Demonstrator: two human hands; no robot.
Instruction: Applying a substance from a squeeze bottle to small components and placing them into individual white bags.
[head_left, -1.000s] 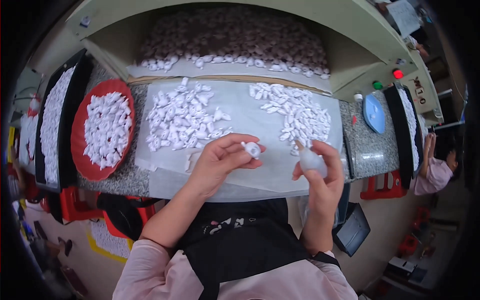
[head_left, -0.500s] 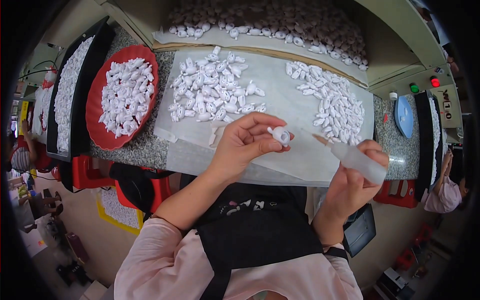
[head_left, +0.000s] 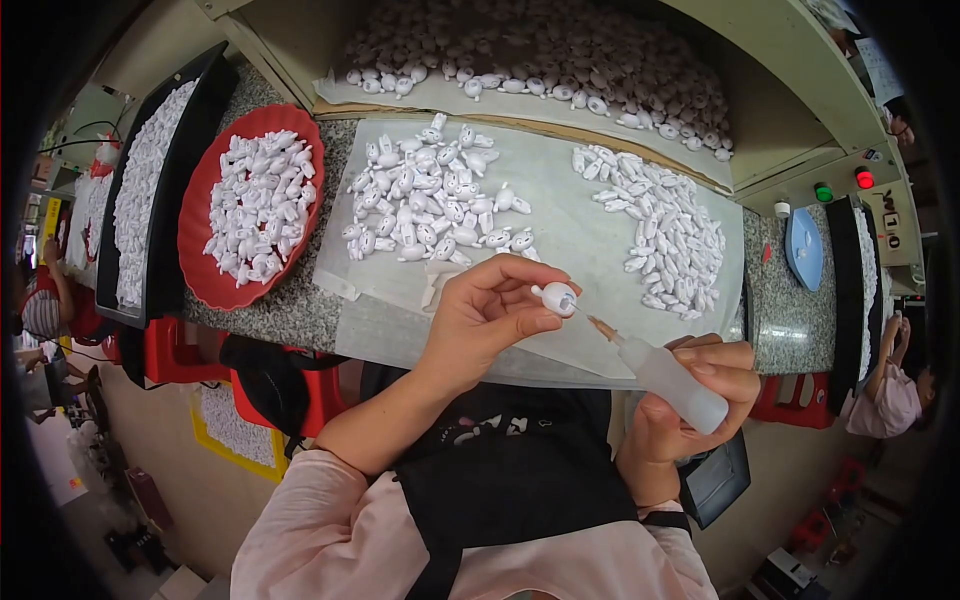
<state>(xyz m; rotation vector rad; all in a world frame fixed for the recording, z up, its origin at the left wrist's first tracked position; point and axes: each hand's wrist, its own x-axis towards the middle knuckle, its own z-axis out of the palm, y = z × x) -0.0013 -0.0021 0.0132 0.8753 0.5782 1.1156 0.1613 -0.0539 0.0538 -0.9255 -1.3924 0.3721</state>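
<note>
Between the thumb and fingers of my left hand (head_left: 500, 308) is a small white figurine head (head_left: 556, 299), its hollow side turned to the right. My right hand (head_left: 697, 395) grips a translucent squeeze bottle (head_left: 672, 383) with a thin needle tip. That tip reaches the opening of the head; whether it touches cannot be made out. Beneath the hands lies a pale paper sheet (head_left: 560, 235). On it, a pile of white figurine heads (head_left: 425, 200) sits to the left, and a pile of slim white pieces (head_left: 665, 230) to the right.
At left stand a red scalloped bowl (head_left: 186, 235) of white parts and a long black tray (head_left: 196, 200), also full. A shelf at the back holds many figurine heads (head_left: 560, 92). On the right are a blue dish (head_left: 806, 245) and another black tray (head_left: 845, 300).
My right hand has moved left and down, bringing the bottle's needle to the figurine head. My left hand holds the head slightly lower in the picture than before.
</note>
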